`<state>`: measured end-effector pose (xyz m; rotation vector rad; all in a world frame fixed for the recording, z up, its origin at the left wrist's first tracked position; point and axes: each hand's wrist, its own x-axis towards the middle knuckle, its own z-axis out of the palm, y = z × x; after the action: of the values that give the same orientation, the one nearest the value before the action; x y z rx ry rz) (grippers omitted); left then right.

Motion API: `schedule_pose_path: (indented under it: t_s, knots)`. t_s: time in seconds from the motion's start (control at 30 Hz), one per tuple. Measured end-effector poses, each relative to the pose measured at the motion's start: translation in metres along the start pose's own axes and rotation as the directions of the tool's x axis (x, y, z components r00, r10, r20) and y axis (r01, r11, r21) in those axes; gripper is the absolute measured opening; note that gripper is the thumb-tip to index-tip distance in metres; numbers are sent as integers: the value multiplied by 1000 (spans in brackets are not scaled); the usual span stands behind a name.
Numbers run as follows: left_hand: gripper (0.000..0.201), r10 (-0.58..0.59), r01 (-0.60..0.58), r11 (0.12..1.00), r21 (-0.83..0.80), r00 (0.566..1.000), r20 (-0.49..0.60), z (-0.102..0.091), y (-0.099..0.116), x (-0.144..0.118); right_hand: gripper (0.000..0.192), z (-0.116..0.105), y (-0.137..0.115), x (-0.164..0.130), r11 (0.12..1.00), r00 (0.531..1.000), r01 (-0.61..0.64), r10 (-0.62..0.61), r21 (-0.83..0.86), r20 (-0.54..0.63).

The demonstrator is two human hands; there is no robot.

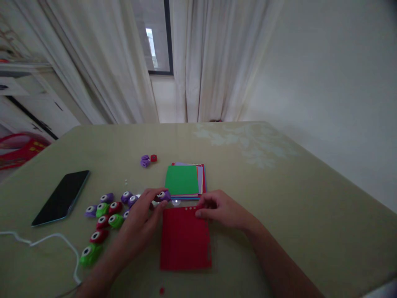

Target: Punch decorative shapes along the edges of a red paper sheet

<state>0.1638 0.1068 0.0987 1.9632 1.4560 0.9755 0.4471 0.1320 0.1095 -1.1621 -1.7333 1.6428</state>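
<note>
My left hand [145, 217] is closed on a small purple paper punch [164, 195], its white round top with a dark centre facing up. The punch is just above the upper left corner of a red paper square [185, 240]. Small pale marks like punched holes run along the paper's top right edge and down its right side. At the upper right corner, my right hand [218, 209] pinches the paper between thumb and fingers. Several purple, green and red punches [115, 221] lie left of my left hand, which partly hides some of them.
A stack of coloured paper squares [181, 180], green on top, lies behind the red paper. A dark tablet [62, 198] and a white cable [52, 236] are at the left. Farther back are small purple pieces [145, 161] and a red piece [154, 158]. A red bit [161, 291] lies in front.
</note>
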Motion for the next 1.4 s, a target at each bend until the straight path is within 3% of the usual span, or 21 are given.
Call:
schedule_pose_path:
  t_s: [0.13, 0.27, 0.4, 0.53, 0.63, 0.77, 0.83, 0.93, 1.1, 1.23, 1.4]
  knots:
    - [31, 36, -39, 997, 63, 998, 58, 3, -3, -3, 30, -6, -4, -5, 996, 999, -49, 50, 76, -9]
    - [46, 58, -96, 964, 249, 986, 156, 6, -1, -7, 39, -9, -9, -8, 989, 998, -65, 66, 134, -5]
    - [44, 69, -206, 847, 490, 957, 283, 4, 8, -8, 42, -11, -11, -9, 985, 998, -52, 57, 164, -28]
    - [30, 16, -222, 738, 637, 950, 313, 0, 13, -5, 41, -11, -8, -8, 988, 997, -48, 57, 150, -60]
    - [26, -19, -196, 668, 718, 960, 279, -2, 11, -2, 41, -10, -6, -6, 989, 995, -39, 51, 143, -86]
    - [27, -49, -90, 528, 844, 990, 136, -3, 10, -2, 41, -10, -5, -5, 989, 995, -15, 30, 147, -95]
    - [31, -51, -56, 500, 864, 994, 94, -5, 12, -1, 42, -11, -5, -4, 989, 994, 2, 14, 145, -109]
    - [34, -52, -1, 562, 827, 998, 36, -12, 15, 13, 42, -13, -3, -2, 989, 992, 18, 1, 145, -130]
    - [40, -174, 210, 599, 773, 976, -130, -27, 7, 70, 46, -15, 1, 1, 985, 989, 41, -16, 165, -148]
    - [43, -266, 267, 612, 744, 956, -124, -28, -8, 105, 48, -16, 1, 1, 981, 982, 56, -20, 185, -187]
    - [37, -284, 277, 641, 716, 952, -115, -28, -22, 114, 48, -17, 2, 2, 981, 978, 52, -13, 187, -207]
